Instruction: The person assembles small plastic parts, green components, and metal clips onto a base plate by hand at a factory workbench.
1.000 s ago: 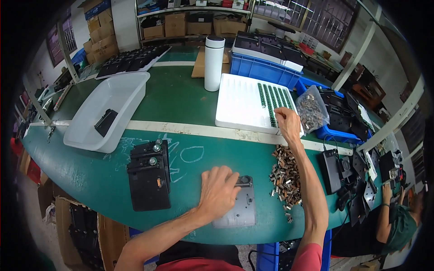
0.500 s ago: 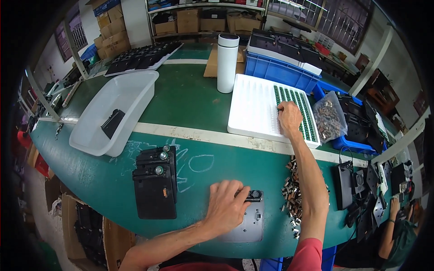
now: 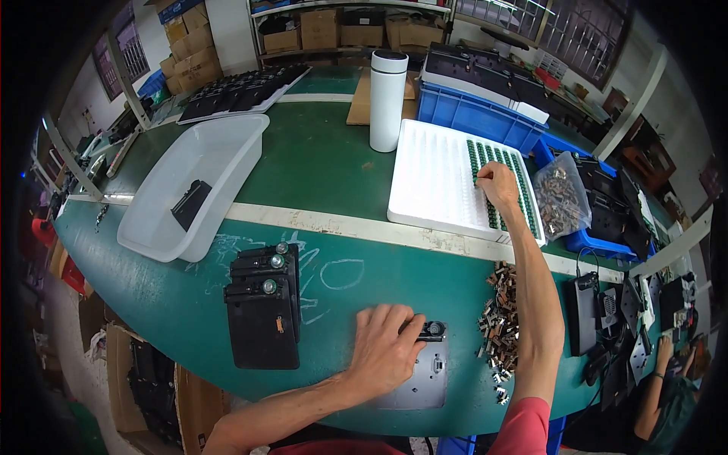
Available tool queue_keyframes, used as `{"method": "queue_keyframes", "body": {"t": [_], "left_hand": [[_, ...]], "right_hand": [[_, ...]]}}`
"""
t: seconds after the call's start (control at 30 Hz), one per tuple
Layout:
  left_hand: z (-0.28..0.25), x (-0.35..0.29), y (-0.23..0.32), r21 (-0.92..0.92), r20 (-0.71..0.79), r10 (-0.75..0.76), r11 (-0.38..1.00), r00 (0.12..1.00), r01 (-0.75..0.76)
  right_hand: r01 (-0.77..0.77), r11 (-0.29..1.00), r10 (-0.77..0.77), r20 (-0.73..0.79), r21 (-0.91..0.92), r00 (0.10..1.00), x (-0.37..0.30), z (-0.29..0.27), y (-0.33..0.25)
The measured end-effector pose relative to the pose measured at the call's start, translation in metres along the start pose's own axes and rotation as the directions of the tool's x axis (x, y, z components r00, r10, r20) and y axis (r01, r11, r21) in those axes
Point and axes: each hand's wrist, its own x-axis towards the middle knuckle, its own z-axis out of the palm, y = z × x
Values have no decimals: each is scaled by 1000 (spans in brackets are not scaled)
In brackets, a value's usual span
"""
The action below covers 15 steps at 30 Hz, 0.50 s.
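Running left to right, black bar (image 3: 434, 331) pinched in left hand (image 3: 385, 347) (right hand (image 3: 500, 186) over white tray (image 3: 426, 176), grip unclear).

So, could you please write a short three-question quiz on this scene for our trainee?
1. Which of the person's own hands is at the white tray?
2. What lies in the pale tub: A) green parts, B) a black part, C) a bottle?
3. Fill in: the pile of small loose parts lies to the ___ of the grey plate.

Key: 1. The right hand. 2. B. 3. Right.
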Motion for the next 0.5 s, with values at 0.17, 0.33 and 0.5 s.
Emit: {"method": "queue_keyframes", "body": {"t": [0.17,0.33,0.5], "left_hand": [[0,0,2,-18,19,-26,999,999,27],[0,3,1,-25,-14,-3,1000,1000,3],[0,2,1,-41,-46,18,999,999,-20]], "right_hand": [[67,980,-59,-49,189,997,-1,-8,14],[35,924,-24,-33,381,999,-35,-47,-27],[-212,738,8,305,640,952,-121,-94,-82]]}}
